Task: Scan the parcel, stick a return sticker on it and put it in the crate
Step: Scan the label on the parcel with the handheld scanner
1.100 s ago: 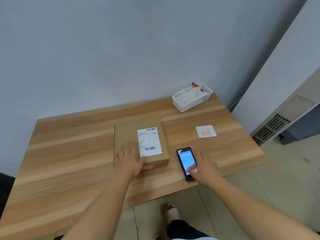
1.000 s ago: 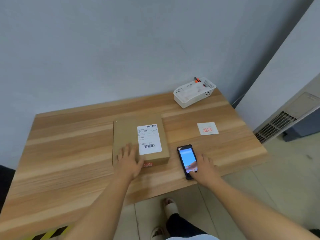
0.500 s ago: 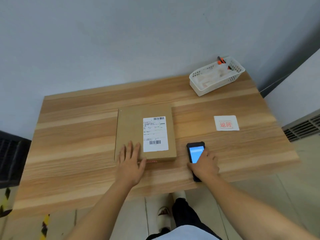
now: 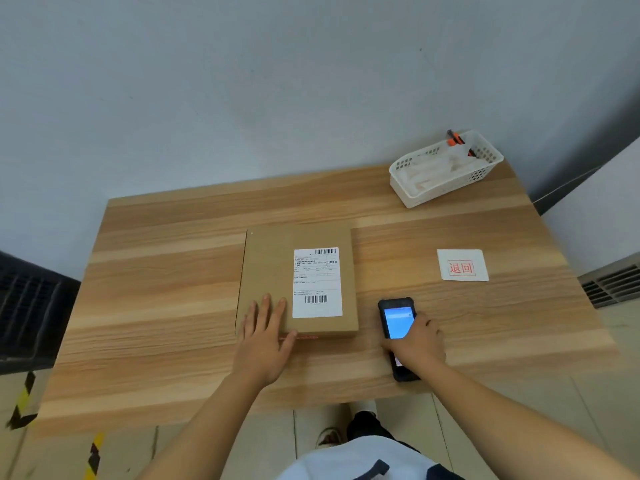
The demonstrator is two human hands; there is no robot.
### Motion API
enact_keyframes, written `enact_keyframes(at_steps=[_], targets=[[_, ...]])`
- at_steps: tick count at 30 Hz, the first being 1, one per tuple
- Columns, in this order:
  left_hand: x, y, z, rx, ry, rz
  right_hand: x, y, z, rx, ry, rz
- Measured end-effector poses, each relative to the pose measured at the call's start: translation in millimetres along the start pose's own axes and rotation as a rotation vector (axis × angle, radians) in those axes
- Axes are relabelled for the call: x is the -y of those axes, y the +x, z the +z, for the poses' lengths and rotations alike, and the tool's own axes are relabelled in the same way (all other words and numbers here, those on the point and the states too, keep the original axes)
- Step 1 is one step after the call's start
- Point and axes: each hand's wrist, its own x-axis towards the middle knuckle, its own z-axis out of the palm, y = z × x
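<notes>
Parcel [image 4: 273, 271]: a flat brown cardboard box is laid on the bench [image 4: 166, 271], near its middle; the long axis runs from the near edge towards the wall.
Label [image 4: 317, 282]: a white shipping label is stuck on the right half of the parcel's top, its long side along the parcel's long axis; one barcode is seen at the far end and another at the near end.
Left hand [image 4: 265, 337]: it is laid flat, fingers spread, on the parcel's near left corner; nothing is gripped.
Right hand [image 4: 417, 344]: it is rested on the scanner [image 4: 396, 322], with the fingers curled over its right edge; whether it is gripped cannot be told.
Scanner: a dark handheld with a lit blue screen is laid flat on the bench just right of the parcel, its long axis roughly parallel to the parcel's, the top end pointing away from the person.
Sticker [image 4: 462, 265]: a white slip with red print is laid on the bench, right of the parcel and beyond the scanner, apart from both.
Basket [image 4: 446, 183]: a white perforated basket is set at the far right corner, with an orange-and-black tool [image 4: 454, 138] sticking out at its far end.
</notes>
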Motion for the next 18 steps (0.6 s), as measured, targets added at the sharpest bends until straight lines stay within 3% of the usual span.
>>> enact_keyframes(at_steps=[7, 12, 18], targets=[[-2.9, 10.0, -31.4, 0.133, -0.112, -0.010, 10.0, -13.7, -55.9, 0.262, 0.453, -0.179], [-36.6, 12.6, -72.1, 0.061, -0.491, 0.023, 26.4, -36.8, -103.9, 0.478, 0.516, -0.337], [-101.0, -0.1, -106.0, 0.141, -0.947, 0.051, 39.3, -55.1, -123.6, 0.541, 0.506, -0.467]])
